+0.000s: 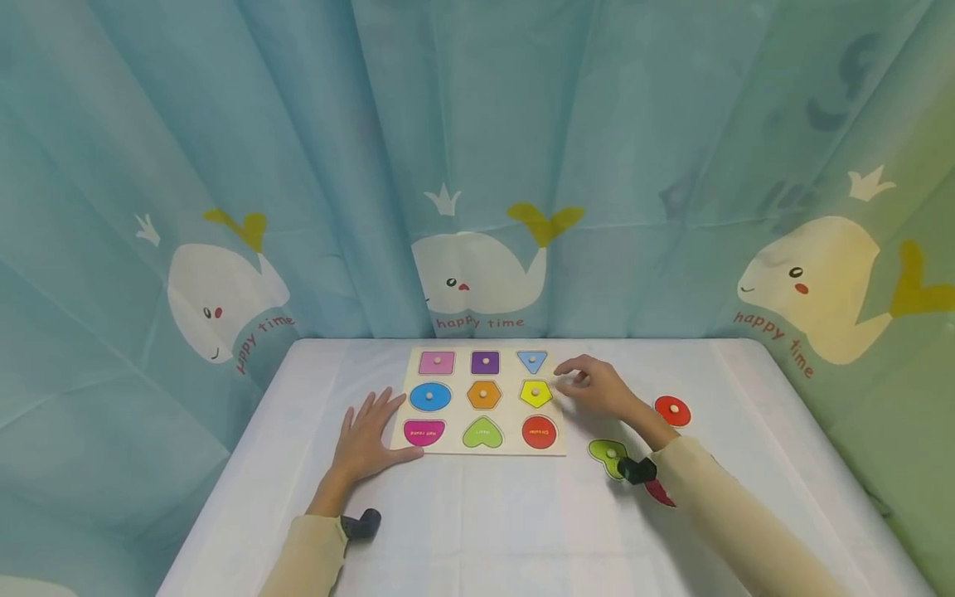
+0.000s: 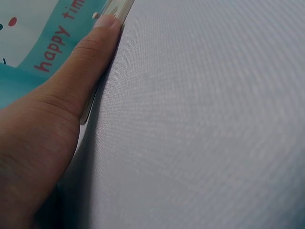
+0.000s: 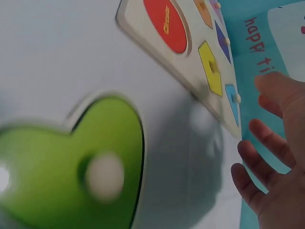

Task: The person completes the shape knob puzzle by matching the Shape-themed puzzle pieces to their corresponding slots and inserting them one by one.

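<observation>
A wooden knob puzzle board [image 1: 454,408] lies on the table. My left hand [image 1: 366,439] spreads its fingers along the board's left edge, its thumb at the near edge. Just right of the board, my right hand [image 1: 600,388] hovers with loosely bent fingers and nothing in them, near the yellow pentagon [image 1: 528,395] and blue triangle [image 1: 531,367]. Knobbed pieces fill the two far rows. In the near row, the half-round slot [image 1: 424,438], heart slot [image 1: 482,439] and circle slot [image 1: 539,440] show printed labels.
A red circle piece [image 1: 662,412] and green heart piece [image 1: 599,448] lie on the tablecloth [image 1: 507,531] right of the board. Under the right forearm, a dark red piece [image 1: 660,495] is partly hidden. A whale-print curtain [image 1: 642,166] hangs behind the table.
</observation>
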Motion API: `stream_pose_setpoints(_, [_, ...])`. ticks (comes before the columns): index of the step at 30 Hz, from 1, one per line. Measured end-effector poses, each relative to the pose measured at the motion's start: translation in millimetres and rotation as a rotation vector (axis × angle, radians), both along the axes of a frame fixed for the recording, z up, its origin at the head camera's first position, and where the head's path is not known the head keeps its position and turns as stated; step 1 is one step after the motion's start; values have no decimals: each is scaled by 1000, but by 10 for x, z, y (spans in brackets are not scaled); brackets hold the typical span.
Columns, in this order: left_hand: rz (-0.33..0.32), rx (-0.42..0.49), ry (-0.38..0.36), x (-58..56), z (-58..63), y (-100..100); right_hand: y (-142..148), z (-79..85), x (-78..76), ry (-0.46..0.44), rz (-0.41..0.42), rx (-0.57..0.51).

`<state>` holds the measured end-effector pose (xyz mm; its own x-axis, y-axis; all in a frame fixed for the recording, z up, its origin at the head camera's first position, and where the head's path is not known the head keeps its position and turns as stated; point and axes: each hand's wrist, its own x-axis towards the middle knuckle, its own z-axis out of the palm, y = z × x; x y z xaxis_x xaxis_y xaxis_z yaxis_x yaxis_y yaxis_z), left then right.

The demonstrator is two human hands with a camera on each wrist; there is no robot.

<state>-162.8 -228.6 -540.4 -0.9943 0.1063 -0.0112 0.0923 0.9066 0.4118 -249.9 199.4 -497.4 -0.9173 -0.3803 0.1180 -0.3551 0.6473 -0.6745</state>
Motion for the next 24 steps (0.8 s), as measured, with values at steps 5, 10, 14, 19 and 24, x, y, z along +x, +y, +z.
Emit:
stream_pose_setpoints(5, [3,4,-6,-7,6,4,230,39,106,46,4,26])
stream_pose_setpoints(10, [0,3,-1,0,9,2,479,8,271,83,21,11])
stream_pose_setpoints(14, [0,7,2,-3,15,-1,653,-22,439,128,26,-19])
stream_pose_setpoints(19, [-4,10,12,8,15,5,832,-76,679,179,5,-52])
stream_pose_setpoints(24, [1,29,46,32,-1,9,968,-123,926,153,-65,-1])
